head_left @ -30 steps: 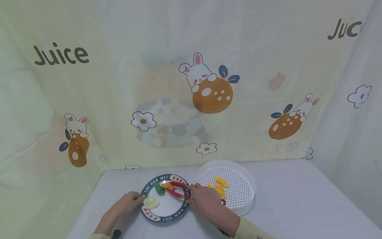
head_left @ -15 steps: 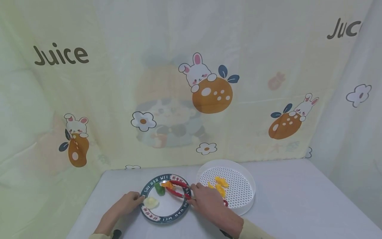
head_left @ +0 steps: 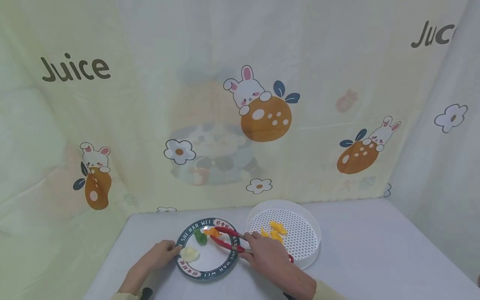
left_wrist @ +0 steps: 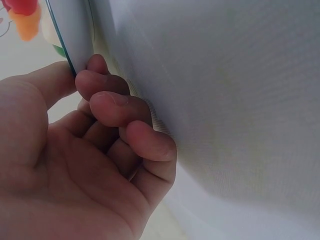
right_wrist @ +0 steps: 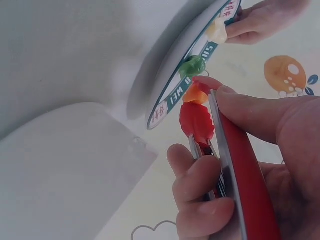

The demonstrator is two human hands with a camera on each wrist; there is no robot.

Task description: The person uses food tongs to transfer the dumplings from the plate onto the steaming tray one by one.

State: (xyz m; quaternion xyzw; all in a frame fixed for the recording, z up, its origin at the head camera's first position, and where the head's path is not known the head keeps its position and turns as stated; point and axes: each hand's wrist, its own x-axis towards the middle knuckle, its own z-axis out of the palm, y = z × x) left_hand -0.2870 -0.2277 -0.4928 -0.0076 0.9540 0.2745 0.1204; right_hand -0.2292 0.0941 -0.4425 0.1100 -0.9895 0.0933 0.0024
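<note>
My left hand [head_left: 162,253] pinches the left rim of a round plate [head_left: 214,260] with a dark patterned border; the left wrist view shows thumb and forefinger at that edge. My right hand [head_left: 273,257] grips red-and-metal tongs [right_wrist: 245,175], their scalloped red tips reaching over the plate. An orange piece [head_left: 211,232] lies by the tips on the plate's far side; in the right wrist view it shows between them, but whether it is clamped I cannot tell. Beside it sit a green piece [head_left: 200,237] and, nearer my left hand, a pale cream piece [head_left: 189,254].
Right of the plate, partly behind my right hand, stands a round white perforated tray [head_left: 317,239] holding several yellow pieces [head_left: 278,227]. A printed curtain [head_left: 322,83] hangs behind the white-covered table [head_left: 360,254].
My right hand has drawn a little to the right and toward me with the tongs. The orange piece has hardly moved. My left hand keeps its place on the rim.
</note>
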